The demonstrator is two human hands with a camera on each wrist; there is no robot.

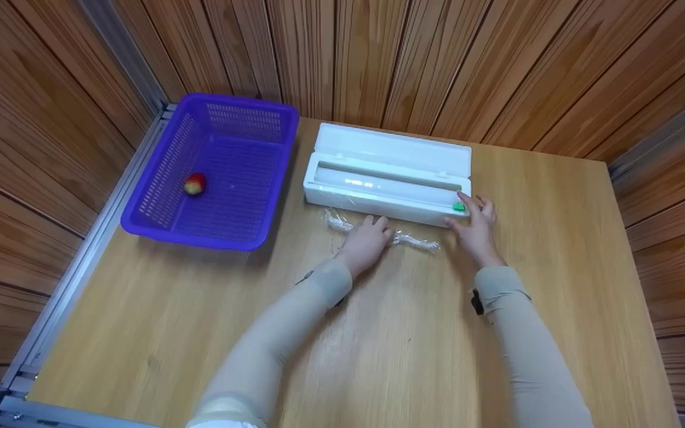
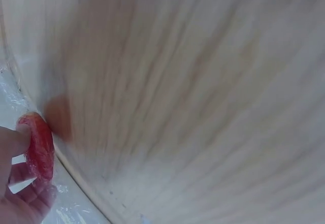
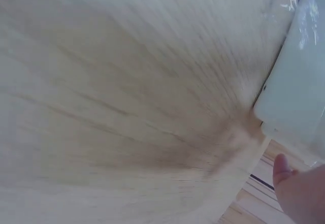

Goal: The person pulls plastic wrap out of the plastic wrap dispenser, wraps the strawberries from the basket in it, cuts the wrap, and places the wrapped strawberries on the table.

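The left hand [image 1: 367,241] holds a red fruit [image 2: 39,145] on crumpled cling film [image 1: 415,239]; the right hand [image 1: 474,227], fingers spread, rests on the white cling-film dispenser [image 1: 378,190].

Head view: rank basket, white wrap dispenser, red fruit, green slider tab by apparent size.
1. Purple plastic mesh basket
2. White plastic-wrap dispenser box, lid open
3. Small red-yellow fruit in the basket
4. Green slider tab, smallest, beside the right hand

Both arms wear long, snug sleeves in a soft beige colour. The left hand [image 1: 367,240] and right hand [image 1: 477,228] are bare. A small black thing sits at each wrist, strapped over the sleeve.
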